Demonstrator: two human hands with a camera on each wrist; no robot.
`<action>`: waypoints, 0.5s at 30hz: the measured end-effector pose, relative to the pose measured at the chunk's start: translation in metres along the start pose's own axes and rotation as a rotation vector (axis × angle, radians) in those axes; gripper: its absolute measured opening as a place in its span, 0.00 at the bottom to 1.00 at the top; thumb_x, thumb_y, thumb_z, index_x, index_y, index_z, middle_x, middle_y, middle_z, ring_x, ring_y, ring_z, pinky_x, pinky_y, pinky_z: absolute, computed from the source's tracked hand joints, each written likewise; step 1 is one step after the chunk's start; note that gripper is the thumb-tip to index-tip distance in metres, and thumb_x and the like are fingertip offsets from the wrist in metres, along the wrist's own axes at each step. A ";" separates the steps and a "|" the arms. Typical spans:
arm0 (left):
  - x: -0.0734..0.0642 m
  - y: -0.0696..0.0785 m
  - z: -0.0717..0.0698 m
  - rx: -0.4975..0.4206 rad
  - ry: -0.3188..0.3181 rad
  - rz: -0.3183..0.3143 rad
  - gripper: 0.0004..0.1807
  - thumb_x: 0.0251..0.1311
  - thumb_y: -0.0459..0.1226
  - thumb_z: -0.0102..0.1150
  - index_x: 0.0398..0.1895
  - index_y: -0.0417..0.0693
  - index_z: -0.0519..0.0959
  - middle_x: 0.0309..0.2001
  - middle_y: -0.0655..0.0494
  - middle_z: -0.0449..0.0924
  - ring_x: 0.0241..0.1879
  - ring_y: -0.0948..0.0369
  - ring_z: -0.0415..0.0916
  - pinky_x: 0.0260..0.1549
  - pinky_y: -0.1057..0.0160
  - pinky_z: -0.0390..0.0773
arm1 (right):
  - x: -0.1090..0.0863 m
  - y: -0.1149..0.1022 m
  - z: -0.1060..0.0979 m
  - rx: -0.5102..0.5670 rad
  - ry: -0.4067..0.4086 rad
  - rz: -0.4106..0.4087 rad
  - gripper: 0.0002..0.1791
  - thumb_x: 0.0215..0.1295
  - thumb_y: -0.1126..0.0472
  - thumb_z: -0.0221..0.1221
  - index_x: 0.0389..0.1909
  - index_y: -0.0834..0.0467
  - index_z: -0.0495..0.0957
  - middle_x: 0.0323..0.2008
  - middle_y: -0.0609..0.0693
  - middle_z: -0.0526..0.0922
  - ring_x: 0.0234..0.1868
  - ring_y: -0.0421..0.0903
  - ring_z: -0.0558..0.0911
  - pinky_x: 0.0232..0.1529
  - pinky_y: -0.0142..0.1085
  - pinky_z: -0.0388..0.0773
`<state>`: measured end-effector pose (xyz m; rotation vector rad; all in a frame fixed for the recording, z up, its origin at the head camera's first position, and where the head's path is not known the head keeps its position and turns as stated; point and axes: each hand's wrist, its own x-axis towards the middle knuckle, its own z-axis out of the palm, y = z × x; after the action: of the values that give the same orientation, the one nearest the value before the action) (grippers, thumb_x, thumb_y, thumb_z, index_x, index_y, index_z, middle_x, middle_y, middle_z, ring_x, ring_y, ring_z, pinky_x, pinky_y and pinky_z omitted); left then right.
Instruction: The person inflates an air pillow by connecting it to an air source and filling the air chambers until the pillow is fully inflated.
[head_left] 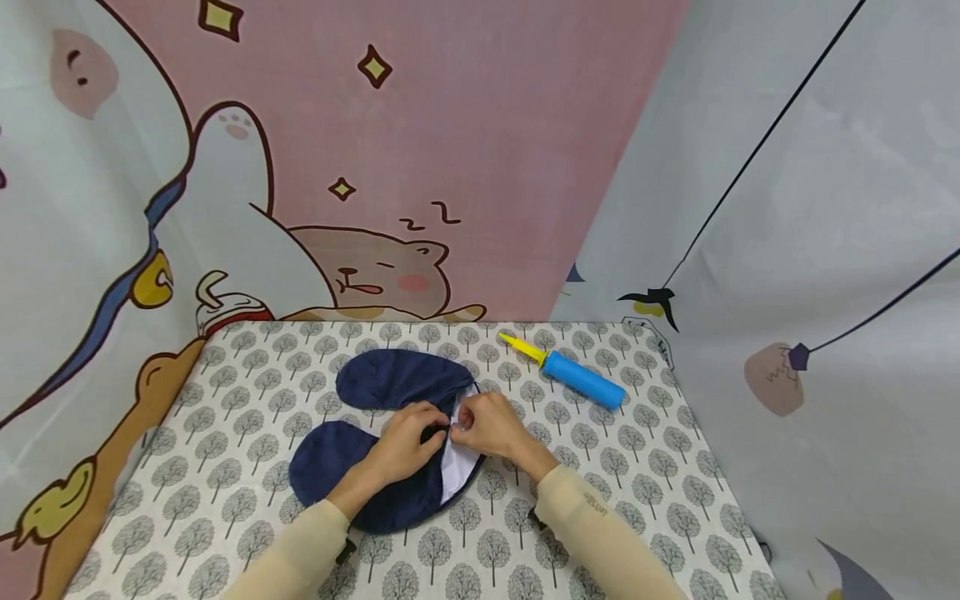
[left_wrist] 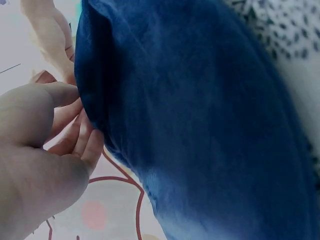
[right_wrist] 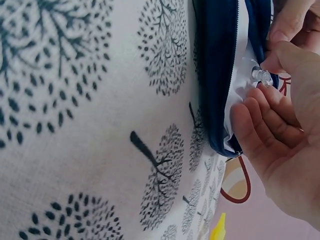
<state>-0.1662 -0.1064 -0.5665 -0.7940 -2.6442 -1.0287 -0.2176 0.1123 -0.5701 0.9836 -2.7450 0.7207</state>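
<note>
A navy U-shaped neck pillow [head_left: 393, 379] lies flat on the table, its two rounded ends toward the left. Along its right side the zipped cover gapes, and a white inner bladder [right_wrist: 239, 85] shows there. From the bladder sticks out a clear plastic valve [right_wrist: 262, 76]. My right hand [head_left: 487, 423] pinches around this valve with thumb and fingertips, partly hiding it. My left hand [head_left: 408, 442] grips the edge of the navy cover [left_wrist: 200, 115] between thumb and fingers, close beside the right hand.
A blue hand pump [head_left: 581, 379] with a yellow nozzle [head_left: 522, 346] lies at the back right of the table. The tablecloth [head_left: 217, 500] has a grey tree print. Printed cloth walls [head_left: 510, 167] stand behind and at both sides.
</note>
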 end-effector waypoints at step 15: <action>0.012 -0.067 0.058 0.024 0.057 0.087 0.13 0.65 0.38 0.80 0.52 0.52 0.96 0.44 0.55 0.90 0.43 0.56 0.81 0.45 0.54 0.83 | 0.000 0.011 0.003 0.063 -0.014 0.038 0.09 0.60 0.55 0.77 0.23 0.51 0.88 0.22 0.41 0.87 0.24 0.33 0.79 0.31 0.26 0.75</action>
<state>-0.2125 -0.1036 -0.6432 -0.8539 -2.5451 -0.9803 -0.2242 0.1180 -0.5774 0.9543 -2.7762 0.8138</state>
